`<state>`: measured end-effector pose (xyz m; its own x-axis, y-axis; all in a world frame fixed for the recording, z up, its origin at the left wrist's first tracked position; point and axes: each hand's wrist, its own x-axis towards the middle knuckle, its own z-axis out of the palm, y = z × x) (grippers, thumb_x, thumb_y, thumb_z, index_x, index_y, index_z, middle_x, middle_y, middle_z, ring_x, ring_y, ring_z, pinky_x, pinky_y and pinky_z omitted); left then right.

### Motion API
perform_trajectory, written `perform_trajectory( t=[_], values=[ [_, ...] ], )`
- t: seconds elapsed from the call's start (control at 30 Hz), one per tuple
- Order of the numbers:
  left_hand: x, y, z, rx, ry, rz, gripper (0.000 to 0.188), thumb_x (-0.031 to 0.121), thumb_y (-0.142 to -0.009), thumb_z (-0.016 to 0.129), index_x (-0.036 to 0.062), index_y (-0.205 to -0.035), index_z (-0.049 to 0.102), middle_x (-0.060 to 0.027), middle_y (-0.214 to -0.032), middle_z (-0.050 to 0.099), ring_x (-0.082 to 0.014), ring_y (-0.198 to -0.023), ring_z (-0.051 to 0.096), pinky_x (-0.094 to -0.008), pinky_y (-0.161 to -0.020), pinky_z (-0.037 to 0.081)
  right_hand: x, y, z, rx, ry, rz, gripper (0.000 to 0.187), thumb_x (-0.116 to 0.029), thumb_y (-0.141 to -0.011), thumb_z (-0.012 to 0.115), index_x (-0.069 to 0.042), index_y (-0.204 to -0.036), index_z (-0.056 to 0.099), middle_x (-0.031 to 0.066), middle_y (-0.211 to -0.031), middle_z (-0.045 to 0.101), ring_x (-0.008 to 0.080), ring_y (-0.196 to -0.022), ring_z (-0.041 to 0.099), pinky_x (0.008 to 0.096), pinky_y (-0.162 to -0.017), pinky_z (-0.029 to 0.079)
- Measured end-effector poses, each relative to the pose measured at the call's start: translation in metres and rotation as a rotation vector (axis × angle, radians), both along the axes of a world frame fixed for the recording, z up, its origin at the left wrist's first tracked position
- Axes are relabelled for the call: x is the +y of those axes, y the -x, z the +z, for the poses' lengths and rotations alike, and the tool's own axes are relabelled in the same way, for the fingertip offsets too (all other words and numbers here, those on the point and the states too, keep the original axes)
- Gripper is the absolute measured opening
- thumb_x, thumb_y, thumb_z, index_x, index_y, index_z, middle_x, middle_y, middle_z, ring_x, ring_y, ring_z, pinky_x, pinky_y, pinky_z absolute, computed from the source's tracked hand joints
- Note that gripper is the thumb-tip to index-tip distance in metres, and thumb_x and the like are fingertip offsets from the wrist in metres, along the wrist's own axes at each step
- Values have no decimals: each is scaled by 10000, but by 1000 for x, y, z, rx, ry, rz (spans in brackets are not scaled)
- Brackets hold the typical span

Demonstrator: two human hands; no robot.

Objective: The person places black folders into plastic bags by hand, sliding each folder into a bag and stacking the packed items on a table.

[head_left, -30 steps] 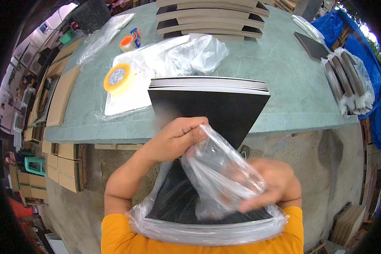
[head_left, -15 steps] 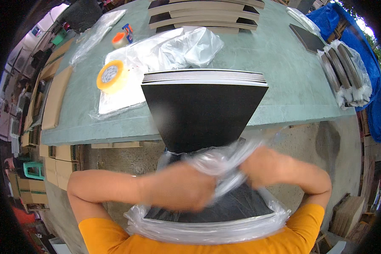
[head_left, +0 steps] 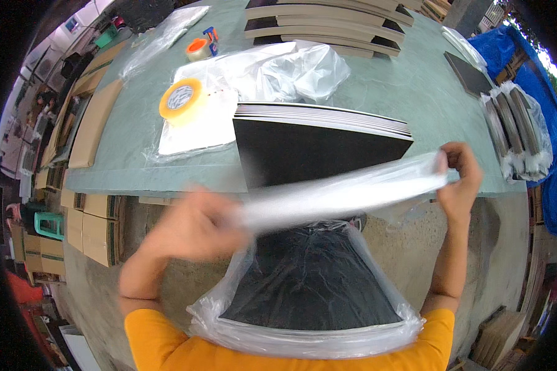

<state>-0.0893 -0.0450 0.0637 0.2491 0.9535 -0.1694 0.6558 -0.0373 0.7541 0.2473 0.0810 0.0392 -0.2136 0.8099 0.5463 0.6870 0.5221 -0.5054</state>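
Across a broad green-grey bench (head_left: 130, 117) with a smooth top, a thick black block with pale layered edges (head_left: 325, 148) shows at the near edge, between the person's arms. The left hand (head_left: 195, 226), blurred, seems to grip one end of a clear plastic film strip (head_left: 346, 188); the right hand (head_left: 459, 179) pinches the other. The step looks like spreading the film; the next move likely calls for opening it evenly over the block.
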Motion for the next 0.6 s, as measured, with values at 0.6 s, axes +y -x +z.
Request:
perform_trajectory(
  t=[0.6],
  values=[
    [45,43,-21,-142,-515,190,259,-78,-548,625,10,-792,630,-77,-763,610,-171,-696,573,-276,-642,454,0,-23,-23,550,602,568,214,-30,-610,641,29,-815,617,63,-722,582,128,-657,536,227,-598,410]
  ],
)
